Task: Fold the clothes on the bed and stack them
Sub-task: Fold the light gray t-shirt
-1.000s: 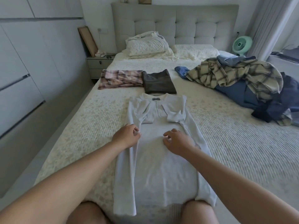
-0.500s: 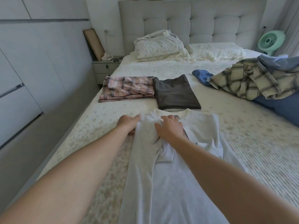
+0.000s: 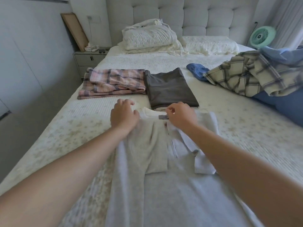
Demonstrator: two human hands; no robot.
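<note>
looking at the bed (image 3: 213, 131), you're maybe a third of the way in, give or take. two things look done: the pink plaid piece (image 3: 113, 82) and the dark grey top (image 3: 168, 89) sit folded side by side up past your hands, touching each other but not stacked.

the one in hand is the pale long-sleeve shirt (image 3: 164, 185), laid flat right in front of you with both sleeves already turned in across the chest. your left hand (image 3: 123, 114) rests at the shoulder with its fingers curled down onto the cloth, though i can't tell if it's really pinching. your right hand (image 3: 181, 114) has its fingers pinching the collar next to the label.

so my guess is the body still needs folding up.

what's left: the heap on the right, with the cream plaid shirt (image 3: 246, 76), blue stuff under it and a small blue thing (image 3: 197, 71) beside it. none of that is folded, and the actual stacking isn't done either.
</note>
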